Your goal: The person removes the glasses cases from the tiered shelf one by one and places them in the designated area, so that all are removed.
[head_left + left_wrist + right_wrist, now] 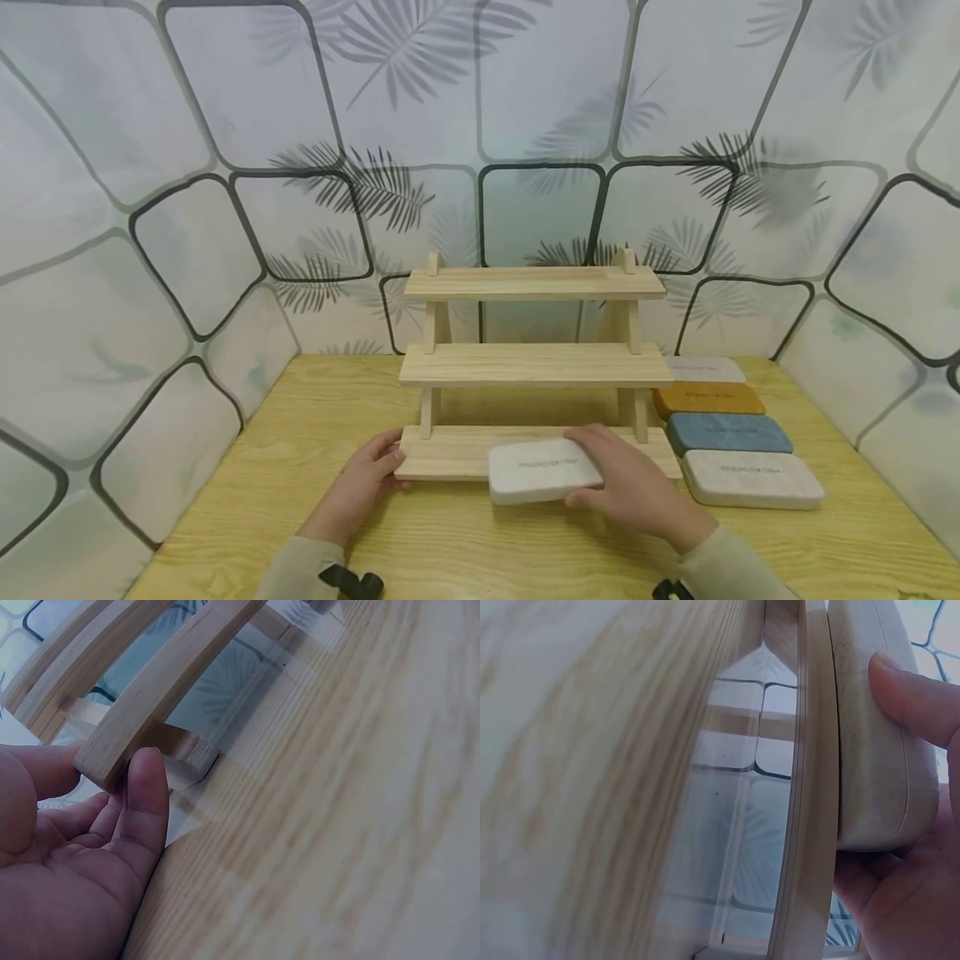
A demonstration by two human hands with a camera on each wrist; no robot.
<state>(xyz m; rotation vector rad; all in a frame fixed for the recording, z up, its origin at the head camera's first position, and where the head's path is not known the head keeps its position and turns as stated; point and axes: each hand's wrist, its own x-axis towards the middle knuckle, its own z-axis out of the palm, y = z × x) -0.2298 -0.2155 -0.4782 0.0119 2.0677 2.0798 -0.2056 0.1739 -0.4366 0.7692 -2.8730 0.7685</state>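
Note:
A three-tier light wooden display stand stands on the table. My left hand pinches the left end of its bottom shelf; the left wrist view shows thumb and fingertips on either side of the board end. A white glasses case with dark lettering on its lid is gripped at its right end by my right hand. It lies at the front edge of the bottom shelf, partly overhanging it. In the right wrist view, the case sits right against the shelf board, my thumb across its side.
To the right of the stand, several similar cases lie in a row: a white one nearest, then a blue one, an orange one and a pale one. Patterned curtain walls enclose the wooden table.

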